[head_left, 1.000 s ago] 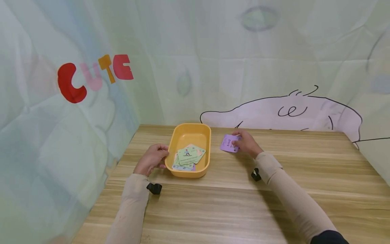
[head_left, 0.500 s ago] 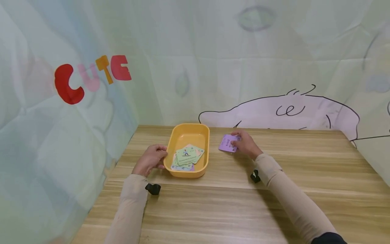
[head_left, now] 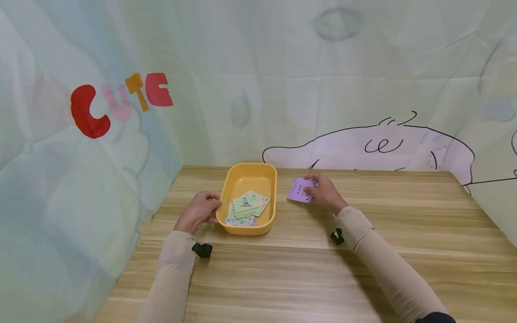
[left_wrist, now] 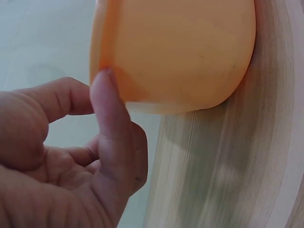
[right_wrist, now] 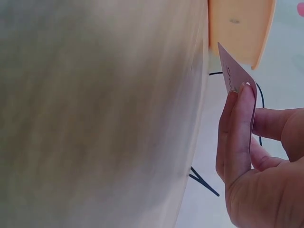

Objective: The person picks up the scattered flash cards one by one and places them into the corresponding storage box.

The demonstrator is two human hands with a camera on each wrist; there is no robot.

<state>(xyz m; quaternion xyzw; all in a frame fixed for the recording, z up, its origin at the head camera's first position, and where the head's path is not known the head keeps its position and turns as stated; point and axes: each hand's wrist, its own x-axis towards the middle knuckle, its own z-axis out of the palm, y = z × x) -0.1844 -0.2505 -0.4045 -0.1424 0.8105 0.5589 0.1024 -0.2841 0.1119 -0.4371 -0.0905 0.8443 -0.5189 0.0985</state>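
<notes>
Now our right hand (head_left: 325, 194) pinches a purple card (head_left: 299, 190) between thumb and fingers (right_wrist: 236, 124), and compared with a moment ago the card has drifted slightly leftward, closer to the orange tray (head_left: 268, 179), though it is still apart from the rim and lifted off the tabletop (head_left: 307, 264). We judge that the card is on its way to the tray and not yet over it. Our left hand (head_left: 199, 211) stays where it was, thumb (left_wrist: 111, 124) against the tray's near wall and the other fingers curled round its left rim, holding it steady. Inside the tray a loose stack of green cards (head_left: 246, 207) lies unchanged, overlapping askew.
</notes>
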